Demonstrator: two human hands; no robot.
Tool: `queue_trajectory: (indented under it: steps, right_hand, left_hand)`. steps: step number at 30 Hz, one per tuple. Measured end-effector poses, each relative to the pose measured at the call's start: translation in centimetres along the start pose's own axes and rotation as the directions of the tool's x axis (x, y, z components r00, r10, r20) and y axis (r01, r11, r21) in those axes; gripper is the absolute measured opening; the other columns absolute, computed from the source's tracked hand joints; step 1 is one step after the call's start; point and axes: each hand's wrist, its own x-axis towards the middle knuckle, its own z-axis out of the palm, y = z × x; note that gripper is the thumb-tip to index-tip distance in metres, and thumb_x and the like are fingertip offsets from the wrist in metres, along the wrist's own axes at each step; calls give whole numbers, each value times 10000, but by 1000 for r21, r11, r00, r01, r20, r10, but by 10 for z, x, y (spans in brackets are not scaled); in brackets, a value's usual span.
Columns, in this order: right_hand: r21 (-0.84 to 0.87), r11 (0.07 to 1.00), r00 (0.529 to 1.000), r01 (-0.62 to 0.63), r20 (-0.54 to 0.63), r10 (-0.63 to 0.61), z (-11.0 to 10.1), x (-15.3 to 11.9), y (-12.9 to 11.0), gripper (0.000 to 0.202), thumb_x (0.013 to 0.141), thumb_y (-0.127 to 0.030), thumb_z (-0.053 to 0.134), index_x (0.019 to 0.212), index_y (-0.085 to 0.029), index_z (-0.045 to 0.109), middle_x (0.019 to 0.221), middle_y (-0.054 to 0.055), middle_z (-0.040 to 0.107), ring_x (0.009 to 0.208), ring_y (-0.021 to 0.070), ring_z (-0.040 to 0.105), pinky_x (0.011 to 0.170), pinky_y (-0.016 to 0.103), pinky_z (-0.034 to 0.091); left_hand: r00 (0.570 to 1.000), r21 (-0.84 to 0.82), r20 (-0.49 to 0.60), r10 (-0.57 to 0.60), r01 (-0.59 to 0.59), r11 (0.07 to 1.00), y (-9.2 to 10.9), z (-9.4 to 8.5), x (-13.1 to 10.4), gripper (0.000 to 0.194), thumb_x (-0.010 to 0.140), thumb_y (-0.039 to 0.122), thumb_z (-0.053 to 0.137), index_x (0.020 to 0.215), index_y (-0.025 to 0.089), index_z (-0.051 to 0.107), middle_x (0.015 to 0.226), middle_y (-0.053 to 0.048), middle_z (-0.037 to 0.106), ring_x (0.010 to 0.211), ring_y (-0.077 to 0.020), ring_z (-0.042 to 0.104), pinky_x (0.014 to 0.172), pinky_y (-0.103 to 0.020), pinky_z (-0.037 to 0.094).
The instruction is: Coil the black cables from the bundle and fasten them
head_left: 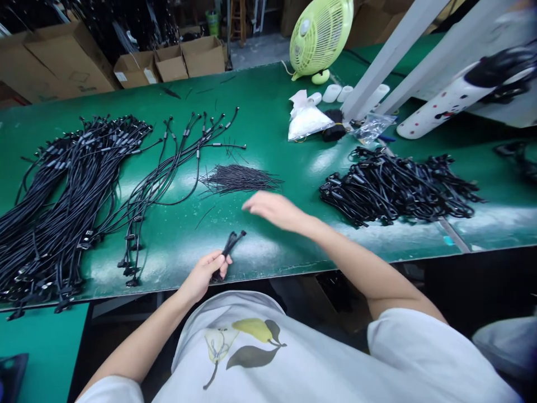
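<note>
My left hand (pixel 208 273) is closed around a folded black cable (pixel 230 245) at the table's front edge, its connector end sticking up past the fingers. To the right and farther in, my right hand (pixel 272 210) hovers over the green table, just below a pile of thin black ties (pixel 241 179). Its fingers point left and are slightly blurred; whether they pinch anything is not visible. Several loose cables (pixel 168 162) with grey sleeves lie left of the ties. Folded, bundled cables (pixel 398 187) form a heap on the right.
A large pile of long cables (pixel 71 201) covers the left of the green table (pixel 260 123). A green fan (pixel 321 39), white plastic bag (pixel 308 120), white posts and a spotted white cylinder (pixel 444 106) stand or lie at the back right. Cardboard boxes (pixel 203 56) sit beyond the table.
</note>
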Motion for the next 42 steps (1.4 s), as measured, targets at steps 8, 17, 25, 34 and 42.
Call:
queue_trajectory:
  steps: [8,17,25,34,42]
  right_hand:
    - [-461,790,909,-406,-295,295,-5,16,94,322,936,-168,350,971,-96,663,1060,180,598,861,238,478,708,338,296]
    - [210,945,914,-251,-269,303,49,-35,-28,175,894,-240,513,878,-188,679,822,38,603,751,152,546,710,271,402]
    - [73,990,959,-123,-249,138,88,-37,-81,240,936,-222,451,821,-161,653,735,30,549,660,130,501,648,269,391]
    - [-545,640,801,542,106,-589,60,-17,-93,243,930,-143,391,858,-141,623,890,95,622,814,207,539,734,357,412]
    - [-768,304,755,564,330,-566,65,-9,-107,208,819,-133,465,835,-109,671,719,82,518,688,226,473,567,361,332]
  left_hand:
    - [989,-300,-127,71,-107,948,2,0,6,348,781,449,702,791,125,576,557,75,329,498,-59,320,506,-207,256]
    - [974,-312,-140,177,-213,926,1,18,11,386,819,447,673,1036,138,595,603,58,395,524,-73,339,526,-223,260]
    - [955,-35,-164,245,-254,966,-2,18,13,388,851,444,597,1087,139,639,658,28,482,556,-99,366,576,-243,317]
    - [987,112,-115,110,-97,989,-5,4,7,123,668,268,610,608,175,557,500,45,445,525,-112,370,547,-241,306]
    - [990,54,-24,136,-135,989,4,3,3,202,629,351,616,661,175,523,468,72,393,419,-76,332,441,-218,303]
